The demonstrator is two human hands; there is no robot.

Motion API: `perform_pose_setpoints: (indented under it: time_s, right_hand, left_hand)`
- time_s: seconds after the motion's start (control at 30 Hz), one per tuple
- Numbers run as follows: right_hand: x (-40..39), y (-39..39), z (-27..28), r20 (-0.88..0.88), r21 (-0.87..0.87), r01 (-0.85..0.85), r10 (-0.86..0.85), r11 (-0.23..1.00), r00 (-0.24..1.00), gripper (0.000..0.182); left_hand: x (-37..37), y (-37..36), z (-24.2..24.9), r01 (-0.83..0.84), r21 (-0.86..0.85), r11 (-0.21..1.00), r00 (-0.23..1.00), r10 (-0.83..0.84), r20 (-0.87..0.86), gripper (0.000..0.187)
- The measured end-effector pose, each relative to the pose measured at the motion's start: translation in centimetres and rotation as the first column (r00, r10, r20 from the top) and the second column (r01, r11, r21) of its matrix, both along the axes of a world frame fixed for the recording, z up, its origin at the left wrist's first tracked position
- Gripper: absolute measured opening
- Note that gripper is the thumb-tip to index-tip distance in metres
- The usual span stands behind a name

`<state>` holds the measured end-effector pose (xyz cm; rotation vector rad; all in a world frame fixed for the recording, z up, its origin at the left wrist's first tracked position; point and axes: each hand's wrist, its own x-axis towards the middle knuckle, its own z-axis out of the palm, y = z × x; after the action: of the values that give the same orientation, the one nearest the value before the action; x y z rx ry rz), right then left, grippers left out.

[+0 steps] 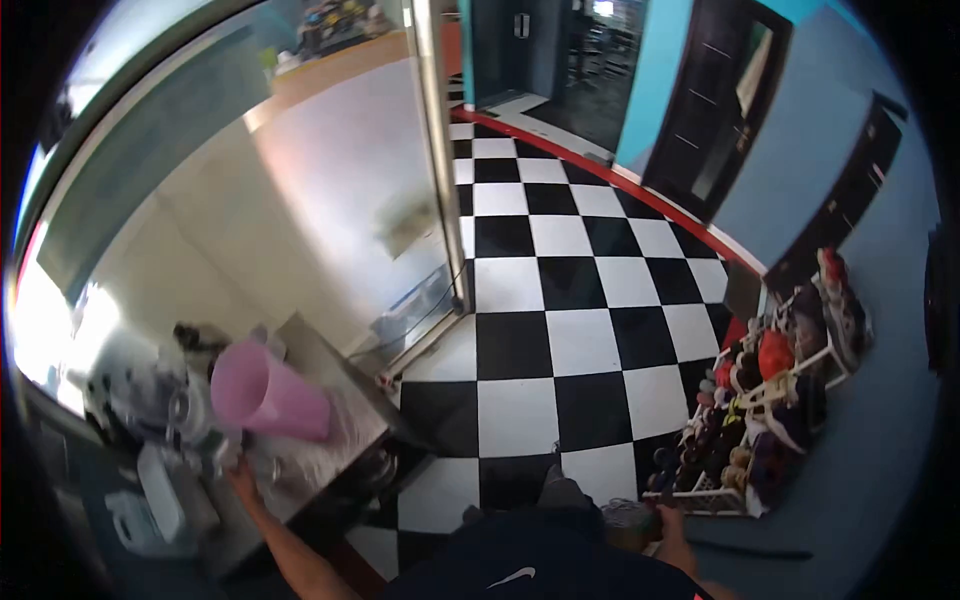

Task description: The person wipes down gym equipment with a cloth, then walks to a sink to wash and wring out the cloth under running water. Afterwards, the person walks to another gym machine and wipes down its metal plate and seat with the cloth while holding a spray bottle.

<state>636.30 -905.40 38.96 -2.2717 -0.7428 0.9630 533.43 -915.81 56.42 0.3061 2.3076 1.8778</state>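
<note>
Far L on my feed, a white jug [130,525] sits by a white container [163,490] at the table's [345,375] near end. Beside them is a blurred clump of clear + grey items [150,395]; can't ID them. My L hand [246,488] reaches in over the table, fingers [237,465] up at a small pale item [229,450]; can't tell if they're gripping or just touching, or how far open. Just R of/behind that, the pink container [300,405] lies tilted on the table, mouth facing L. Glass panel [340,170] w/ metal frame stands behind.

Ctr: b/w checkered floor [510,285], shoe tip [560,488] + dark shirt [500,560] w/ white logo at btm. R of ctr, a round greyish wiry item [627,514] is right beside my R hand [676,540]; fingers [669,514] look partly curled, but can't confirm a hold. White baskets [705,503] full of multicolored pcs run along the R wall [870,440], near that hand. Dark strip [750,551] below.
</note>
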Motion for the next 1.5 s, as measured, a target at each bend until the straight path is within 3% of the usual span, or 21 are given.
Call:
perform_pose_setpoints:
  time_s: [0.1,0.17,0.2,0.27,0.43,0.47,0.53,0.57,0.63,0.67,0.73,0.77,0.87,0.9,0.93,1.0,1.07,1.1,1.2,1.3,1.5]
  right_hand:
    - [1.3,-0.8,-5.5,0.329,-0.253,-0.1,0.183,0.962,0.927,0.059]
    - [2.5,-0.1,-12.5,0.507,-0.355,-0.269,0.426,0.896,0.75,0.052]
    - [3.0,1.3,-13.9,0.607,-0.378,-0.457,0.588,0.805,0.535,0.05]
    - [0.3,8.8,-9.1,0.358,-0.398,-0.258,0.408,0.88,0.84,0.057]
    - [-2.4,32.9,0.7,0.099,-0.289,-0.159,0.195,0.944,0.976,0.073]
    - [0.1,39.0,-6.4,0.174,-0.224,-0.228,0.269,0.947,0.947,0.088]
    - [-2.4,50.7,-3.0,0.171,-0.113,-0.307,0.323,0.945,0.931,0.09]
    - [-6.6,55.1,9.1,0.151,-0.003,-0.509,0.504,0.861,0.851,0.081]
    - [-8.7,65.9,2.8,0.228,0.294,-0.533,0.483,0.794,0.845,0.053]
    - [-12.1,68.3,10.3,-0.189,0.394,-0.481,0.581,0.783,0.792,0.064]
    - [-17.7,73.9,15.3,-0.607,0.5,-0.29,0.569,0.816,0.555,0.065]
    - [-21.1,76.9,13.0,-0.59,0.569,-0.158,0.534,0.807,0.606,0.059]
    - [-26.3,78.8,21.2,-0.722,0.578,-0.2,0.61,0.791,0.326,0.029]
    - [-27.8,80.4,20.4,-0.596,0.68,-0.206,0.694,0.704,0.404,0.025]
    - [-27.9,81.9,20.2,-0.632,0.672,-0.251,0.716,0.697,0.296,0.017]
    - [-28.6,84.1,22.2,-0.626,0.645,-0.298,0.71,0.704,0.323,0.017]
    - [-28.0,86.5,24.6,-0.41,0.642,-0.43,0.758,0.635,0.507,0.016]
    - [-27.1,87.7,25.7,-0.283,0.615,-0.506,0.768,0.605,0.574,0.017]
    - [-24.6,92.3,27.6,0.301,0.653,-0.663,0.678,0.366,0.671,0.018]
    - [-21.7,96.7,28.0,0.317,0.628,-0.587,0.521,0.511,0.792,0.024]
    - [-19.3,110.0,27.0,0.081,0.675,-0.242,0.256,0.697,0.963,0.046]
  left_hand:
    - [2.8,0.8,1.8,-0.274,-0.494,0.825,0.941,0.123,-0.316,0.036]
    - [4.0,-0.6,0.6,-0.734,-0.444,0.515,0.431,-0.152,-0.889,0.03]
    - [6.0,-0.6,2.0,-0.808,-0.376,0.453,0.381,-0.084,-0.921,0.031]
    - [9.3,-0.6,5.3,-0.849,-0.349,0.396,0.431,0.137,-0.892,0.033]
    - [19.3,5.1,14.5,-0.882,-0.313,0.354,0.436,0.357,-0.826,0.044]
    - [21.2,7.7,15.7,-0.858,-0.323,0.4,0.47,0.357,-0.807,0.047]
    - [25.9,14.9,18.4,-0.742,-0.203,0.639,0.52,0.357,-0.776,0.04]
    - [28.2,19.5,19.4,-0.621,-0.139,0.771,0.585,0.337,-0.738,0.036]
    - [32.5,28.6,20.3,-0.301,-0.029,0.953,0.763,0.222,-0.607,0.029]
    - [34.5,33.4,20.3,-0.139,0.03,0.99,0.842,0.134,-0.522,0.026]
    - [37.8,42.5,19.4,0.134,0.129,0.983,0.925,-0.078,-0.371,0.019]
    - [39.3,46.7,18.7,0.236,0.158,0.959,0.931,-0.177,-0.319,0.016]
    - [42.6,59.6,15.2,0.509,0.223,0.831,0.857,-0.464,-0.226,0.022]
    - [44.3,64.1,15.7,0.595,0.187,0.781,0.803,-0.571,-0.169,0.023]
    - [45.5,68.1,16.1,0.678,0.153,0.719,0.735,-0.67,-0.107,0.024]
    - [45.1,76.1,10.8,0.795,0.055,0.604,0.606,-0.795,-0.032,0.027]
    - [47.1,84.7,9.6,0.924,-0.002,0.382,0.376,-0.912,-0.163,0.028]
    - [48.3,88.7,9.5,0.958,0.008,0.286,0.286,-0.956,-0.067,0.028]
    - [51.9,100.0,11.2,0.999,0.004,-0.035,-0.034,-0.995,-0.095,0.026]
    - [54.9,110.2,11.4,0.942,-0.011,-0.335,-0.331,-0.924,-0.191,0.022]
    - [59.0,127.3,12.4,0.83,-0.12,-0.545,-0.556,-0.787,-0.268,0.035]
